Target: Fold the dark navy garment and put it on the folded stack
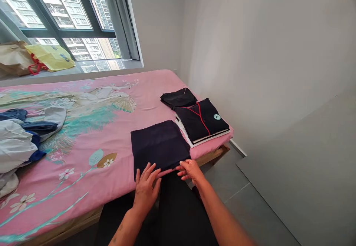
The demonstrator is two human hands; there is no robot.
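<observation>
A folded dark navy garment (160,146) lies flat on the pink bedspread (83,175), near the bed's edge. My left hand (146,188) rests on its near edge with the fingers spread. My right hand (190,171) pinches the near right corner of the cloth between thumb and fingers. Just beyond it, a folded black garment with red piping and a round green badge (201,120) sits on a white-edged spiral-bound book (183,131). A smaller folded black cloth (178,98) lies behind that.
A heap of white and navy clothes (16,142) lies at the bedspread's left side. Paper bags (47,57) sit on the window ledge beyond the bed. A grey wall runs along the bed's right side, with a tiled floor below.
</observation>
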